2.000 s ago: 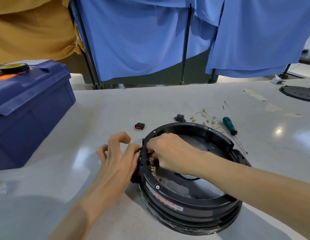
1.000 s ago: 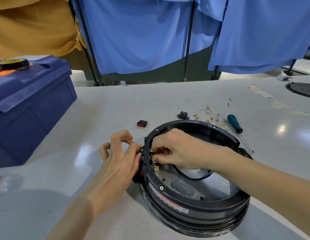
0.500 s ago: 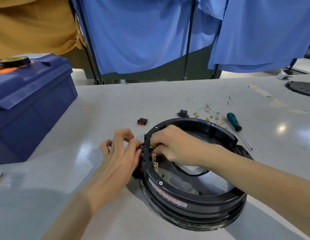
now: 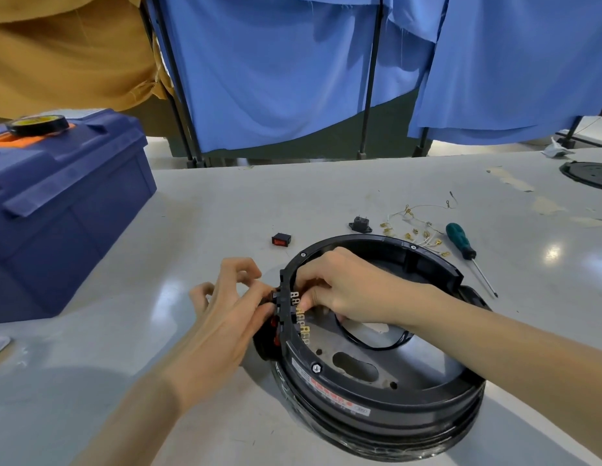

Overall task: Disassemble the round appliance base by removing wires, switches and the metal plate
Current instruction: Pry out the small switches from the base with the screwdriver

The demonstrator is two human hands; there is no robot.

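Observation:
The round black appliance base (image 4: 377, 388) lies on the grey table, open side up, with its metal plate (image 4: 329, 351) showing inside. A row of switches with brass terminals (image 4: 301, 316) sits in the left rim, their red faces (image 4: 275, 322) turned outward. My left hand (image 4: 225, 317) is outside the rim and pinches the top switch (image 4: 278, 297) between thumb and forefinger. My right hand (image 4: 346, 287) reaches inside the ring, its fingers curled on the back of that same switch. The fingertips hide the switch body.
A loose red switch (image 4: 281, 239), a black socket (image 4: 360, 224), a pile of wires with brass clips (image 4: 414, 227) and a green-handled screwdriver (image 4: 461, 242) lie behind the base. A blue toolbox (image 4: 57, 203) with a tape roll (image 4: 38, 125) stands at left. A black disc (image 4: 589, 174) lies far right.
Both hands have stayed at the same switch on the left rim. Only the fingers have shifted slightly, and the view has moved a little.

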